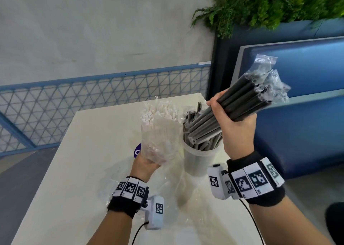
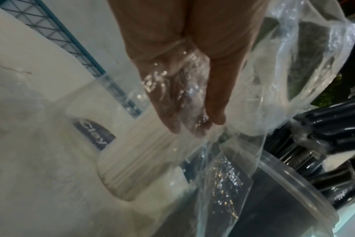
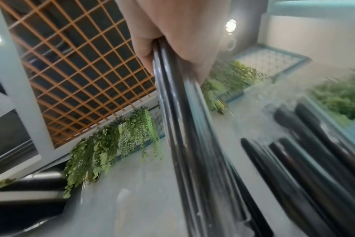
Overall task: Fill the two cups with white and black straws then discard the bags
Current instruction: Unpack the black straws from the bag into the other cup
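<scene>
My right hand (image 1: pixel 239 127) grips a bundle of black straws (image 1: pixel 240 103) still partly in its clear bag (image 1: pixel 268 77). The bundle tilts down, its lower ends over the clear cup (image 1: pixel 200 161), which holds several black straws. In the right wrist view the hand (image 3: pixel 172 40) wraps the black straws (image 3: pixel 184 128). My left hand (image 1: pixel 147 165) holds a clear bag of white straws (image 1: pixel 160 131) upright, left of the clear cup. In the left wrist view its fingers (image 2: pixel 215 96) pinch the plastic above the white straws (image 2: pixel 136 152). A white cup with a purple label (image 2: pixel 95 136) is mostly hidden behind that bag.
A crumpled clear plastic bag (image 1: pixel 178 198) lies on the white table (image 1: pixel 83 161) in front of the cups. A blue bench seat (image 1: pixel 297 133) runs along the table's right edge. A blue mesh railing (image 1: pixel 93 96) stands behind, with plants (image 1: pixel 270 2) above the bench.
</scene>
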`<state>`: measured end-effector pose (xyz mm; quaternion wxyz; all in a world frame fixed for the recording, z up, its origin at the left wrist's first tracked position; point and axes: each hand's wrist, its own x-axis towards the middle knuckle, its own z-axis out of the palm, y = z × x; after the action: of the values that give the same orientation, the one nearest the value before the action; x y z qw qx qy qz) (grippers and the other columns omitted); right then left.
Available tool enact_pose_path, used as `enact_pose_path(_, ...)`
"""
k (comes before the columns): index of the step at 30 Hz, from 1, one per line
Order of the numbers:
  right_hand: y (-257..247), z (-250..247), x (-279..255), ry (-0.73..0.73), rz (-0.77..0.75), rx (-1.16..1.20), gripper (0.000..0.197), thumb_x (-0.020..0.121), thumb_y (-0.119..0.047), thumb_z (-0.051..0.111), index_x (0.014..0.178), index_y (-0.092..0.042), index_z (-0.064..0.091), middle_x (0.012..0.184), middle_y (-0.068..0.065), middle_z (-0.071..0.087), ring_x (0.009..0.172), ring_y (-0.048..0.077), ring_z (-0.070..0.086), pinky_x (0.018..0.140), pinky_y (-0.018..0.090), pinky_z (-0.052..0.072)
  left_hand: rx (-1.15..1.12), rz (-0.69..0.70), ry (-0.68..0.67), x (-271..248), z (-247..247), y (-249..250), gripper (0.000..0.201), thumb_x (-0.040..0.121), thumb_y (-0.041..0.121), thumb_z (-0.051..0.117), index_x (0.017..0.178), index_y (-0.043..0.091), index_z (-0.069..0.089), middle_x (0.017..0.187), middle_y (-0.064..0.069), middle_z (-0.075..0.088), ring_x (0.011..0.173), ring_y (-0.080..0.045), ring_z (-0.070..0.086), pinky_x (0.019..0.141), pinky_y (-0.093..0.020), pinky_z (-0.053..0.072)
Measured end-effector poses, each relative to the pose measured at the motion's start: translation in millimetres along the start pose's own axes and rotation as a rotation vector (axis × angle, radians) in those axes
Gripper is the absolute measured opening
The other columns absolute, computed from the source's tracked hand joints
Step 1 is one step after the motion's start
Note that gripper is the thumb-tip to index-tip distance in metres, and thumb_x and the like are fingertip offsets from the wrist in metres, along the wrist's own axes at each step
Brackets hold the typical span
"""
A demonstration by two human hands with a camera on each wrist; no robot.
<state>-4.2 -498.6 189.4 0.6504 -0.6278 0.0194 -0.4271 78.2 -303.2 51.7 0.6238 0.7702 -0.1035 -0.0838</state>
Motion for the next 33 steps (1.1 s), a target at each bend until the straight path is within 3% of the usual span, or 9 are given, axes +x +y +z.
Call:
enact_pose_path(4,2,2,-4,-0.145,-0.037,-0.11,0.016,0.077,-0.011,0.07,0.091,-0.004,0.066,0.085,0.0,0.068,0.08,0.002,0.067,0.076,0.015,0.052,-0.032,-0.037,0.003,1,-3,-3,0.039,0.057,-0.004,0.082,0.068,0.027,0.06,0.059,0.021,0.067,0.064,0.0,0.063,0.075,-0.028,0.048)
enact_pose_path(8,24,2,-14,-0.323,0.056,-0.18,0.016,0.079,-0.004,0.069,0.086,-0.018,0.067,0.081,-0.005,0.068,0.077,-0.006,0.065,0.076,0.012,0.051,-0.07,-0.036,-0.012,-2,0,3,0.04,0.055,-0.005,0.082,0.073,0.023,0.059,0.069,0.003,0.068,0.074,-0.02,0.062,0.079,-0.036,0.049)
enact_pose_path(11,42,-1,-17,-0.303,0.132,-0.175,0.024,0.079,-0.003,0.069,0.075,-0.026,0.066,0.076,-0.002,0.068,0.07,-0.009,0.064,0.07,0.008,0.05,-0.085,0.0,-0.029,-4,1,6,0.04,0.063,-0.013,0.075,0.077,0.02,0.057,0.077,-0.008,0.065,0.076,-0.021,0.062,0.076,-0.032,0.05)
enact_pose_path(15,55,0,-18,-0.34,0.194,-0.195,0.028,0.081,-0.002,0.067,0.078,-0.029,0.064,0.079,-0.012,0.065,0.072,-0.014,0.062,0.071,0.004,0.047,-0.094,0.028,-0.045,-3,2,6,0.041,0.062,-0.011,0.076,0.079,0.02,0.055,0.076,-0.005,0.066,0.075,-0.018,0.064,0.068,-0.018,0.053)
enact_pose_path(20,77,7,-11,-0.333,0.327,-0.265,0.023,0.082,-0.01,0.068,0.103,-0.006,0.063,0.088,-0.004,0.065,0.074,-0.009,0.06,0.068,0.0,0.045,-0.172,0.004,-0.073,-3,4,3,0.045,0.056,-0.008,0.08,0.082,0.018,0.055,0.065,0.008,0.067,0.077,-0.018,0.065,0.07,-0.023,0.054)
enact_pose_path(24,84,16,-10,-0.371,0.388,-0.29,0.019,0.083,-0.008,0.066,0.099,-0.009,0.056,0.077,-0.011,0.058,0.06,-0.011,0.057,0.057,0.0,0.043,-0.256,0.005,-0.094,-6,2,5,0.048,0.045,0.002,0.078,0.084,0.018,0.057,0.08,-0.001,0.069,0.086,-0.026,0.066,0.08,-0.042,0.053)
enact_pose_path(28,92,13,-10,-0.394,0.412,-0.304,0.02,0.083,-0.01,0.066,0.102,-0.011,0.059,0.079,-0.013,0.06,0.061,-0.018,0.057,0.061,0.001,0.045,-0.324,0.029,-0.104,-13,-1,10,0.045,0.049,-0.007,0.07,0.083,0.017,0.054,0.068,0.009,0.069,0.07,-0.007,0.067,0.064,-0.022,0.054)
enact_pose_path(31,91,14,-5,-0.44,0.442,-0.312,0.025,0.083,-0.011,0.067,0.107,-0.01,0.06,0.082,-0.013,0.061,0.065,-0.016,0.059,0.064,0.004,0.047,-0.35,0.038,-0.094,-17,-3,14,0.046,0.052,-0.017,0.071,0.078,0.021,0.065,0.069,0.007,0.071,0.072,-0.008,0.068,0.064,-0.02,0.055)
enact_pose_path(33,90,15,-2,-0.439,0.449,-0.332,0.037,0.081,-0.013,0.069,0.115,-0.007,0.056,0.092,-0.009,0.064,0.08,-0.008,0.061,0.083,0.019,0.051,-0.338,0.05,-0.078,-21,-4,16,0.052,0.059,-0.02,0.07,0.075,0.029,0.073,0.072,0.006,0.072,0.078,-0.014,0.068,0.069,-0.024,0.056)
